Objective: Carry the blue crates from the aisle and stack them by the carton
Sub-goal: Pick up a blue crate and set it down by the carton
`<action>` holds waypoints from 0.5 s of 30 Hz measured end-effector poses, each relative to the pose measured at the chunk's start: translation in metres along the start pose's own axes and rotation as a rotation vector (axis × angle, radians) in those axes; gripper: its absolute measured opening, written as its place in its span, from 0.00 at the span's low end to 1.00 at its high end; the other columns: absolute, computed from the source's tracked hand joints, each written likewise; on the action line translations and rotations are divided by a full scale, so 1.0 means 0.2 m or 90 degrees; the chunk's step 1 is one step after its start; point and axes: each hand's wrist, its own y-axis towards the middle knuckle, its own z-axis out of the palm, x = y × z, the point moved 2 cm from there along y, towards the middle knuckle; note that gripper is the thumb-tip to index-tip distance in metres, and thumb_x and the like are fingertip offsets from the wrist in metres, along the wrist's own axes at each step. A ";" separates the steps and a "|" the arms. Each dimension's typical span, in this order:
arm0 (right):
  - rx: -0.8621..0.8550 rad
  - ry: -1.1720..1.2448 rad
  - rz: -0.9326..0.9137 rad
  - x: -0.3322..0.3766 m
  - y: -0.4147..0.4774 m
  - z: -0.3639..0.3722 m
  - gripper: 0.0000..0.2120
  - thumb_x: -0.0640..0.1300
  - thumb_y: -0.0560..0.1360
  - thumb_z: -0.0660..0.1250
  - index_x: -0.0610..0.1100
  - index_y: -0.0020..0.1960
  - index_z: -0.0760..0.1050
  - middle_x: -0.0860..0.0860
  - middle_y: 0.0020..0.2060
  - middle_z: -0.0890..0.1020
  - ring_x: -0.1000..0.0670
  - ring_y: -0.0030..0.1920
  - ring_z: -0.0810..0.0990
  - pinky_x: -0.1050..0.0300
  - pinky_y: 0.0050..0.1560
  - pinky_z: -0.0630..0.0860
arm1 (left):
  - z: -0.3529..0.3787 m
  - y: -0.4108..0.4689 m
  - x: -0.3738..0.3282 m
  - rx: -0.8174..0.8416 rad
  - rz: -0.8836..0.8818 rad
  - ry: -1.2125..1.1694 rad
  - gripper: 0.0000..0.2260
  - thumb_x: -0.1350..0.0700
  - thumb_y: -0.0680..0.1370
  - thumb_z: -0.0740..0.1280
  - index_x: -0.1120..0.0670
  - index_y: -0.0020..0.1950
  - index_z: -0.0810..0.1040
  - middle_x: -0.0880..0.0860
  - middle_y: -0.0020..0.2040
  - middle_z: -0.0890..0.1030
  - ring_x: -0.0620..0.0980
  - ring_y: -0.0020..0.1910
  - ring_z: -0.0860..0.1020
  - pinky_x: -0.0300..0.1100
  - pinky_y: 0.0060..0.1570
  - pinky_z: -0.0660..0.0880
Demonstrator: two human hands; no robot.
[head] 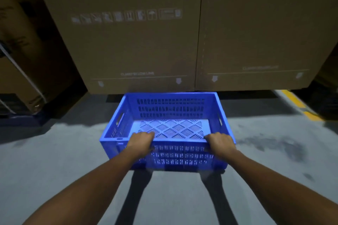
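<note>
Blue crate (169, 129), empty, is gripped at its near rim: left hand (140, 142) and right hand (220, 142) both closed over the edge. Carton (139, 42) stands just beyond the hands. Step: placement. Next move calls for level lowering to the floor (54, 151) beside the carton

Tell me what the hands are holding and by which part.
Both the left hand and right hand grip the blue crate by its near long rim.

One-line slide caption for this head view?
Both hands, left and right, grip an empty blue slotted plastic crate before tall brown cartons.
</note>
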 end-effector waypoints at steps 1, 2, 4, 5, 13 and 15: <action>0.006 0.006 0.003 0.00 0.02 -0.01 0.11 0.53 0.74 0.69 0.49 0.54 0.76 0.48 0.52 0.82 0.43 0.55 0.80 0.52 0.48 0.73 | 0.01 0.00 0.01 -0.016 -0.011 -0.003 0.17 0.44 0.76 0.67 0.53 0.56 0.70 0.55 0.55 0.80 0.58 0.56 0.78 0.51 0.53 0.71; 0.009 0.009 0.006 0.00 0.03 -0.02 0.13 0.53 0.73 0.70 0.49 0.54 0.76 0.48 0.52 0.82 0.43 0.55 0.80 0.52 0.49 0.73 | 0.01 0.00 0.02 -0.026 -0.020 -0.008 0.16 0.44 0.76 0.67 0.53 0.56 0.70 0.55 0.54 0.80 0.58 0.56 0.77 0.51 0.54 0.70; 0.010 0.005 0.009 -0.01 0.04 -0.02 0.13 0.54 0.73 0.70 0.49 0.53 0.76 0.48 0.52 0.82 0.43 0.54 0.80 0.52 0.49 0.73 | 0.02 0.00 0.01 -0.038 -0.026 -0.017 0.15 0.45 0.76 0.68 0.53 0.55 0.71 0.54 0.53 0.81 0.58 0.55 0.77 0.51 0.55 0.69; 0.011 0.004 0.009 -0.01 0.05 -0.01 0.13 0.54 0.73 0.70 0.49 0.53 0.76 0.48 0.52 0.82 0.43 0.54 0.80 0.52 0.49 0.73 | 0.02 0.00 0.01 -0.044 -0.023 -0.020 0.14 0.45 0.76 0.68 0.53 0.54 0.71 0.55 0.53 0.81 0.58 0.55 0.77 0.50 0.55 0.69; 0.028 0.003 0.055 -0.02 0.04 0.01 0.13 0.53 0.72 0.70 0.48 0.51 0.76 0.48 0.50 0.82 0.43 0.53 0.81 0.53 0.49 0.74 | 0.02 -0.04 -0.01 -0.114 0.017 -0.039 0.12 0.48 0.76 0.68 0.54 0.52 0.73 0.55 0.51 0.82 0.59 0.51 0.79 0.47 0.52 0.70; 0.034 0.003 0.062 -0.04 0.03 0.01 0.12 0.53 0.71 0.70 0.48 0.51 0.76 0.49 0.50 0.82 0.43 0.53 0.81 0.52 0.49 0.74 | 0.01 -0.05 -0.02 -0.122 0.023 -0.043 0.11 0.48 0.76 0.68 0.54 0.52 0.74 0.55 0.51 0.82 0.59 0.51 0.79 0.47 0.52 0.71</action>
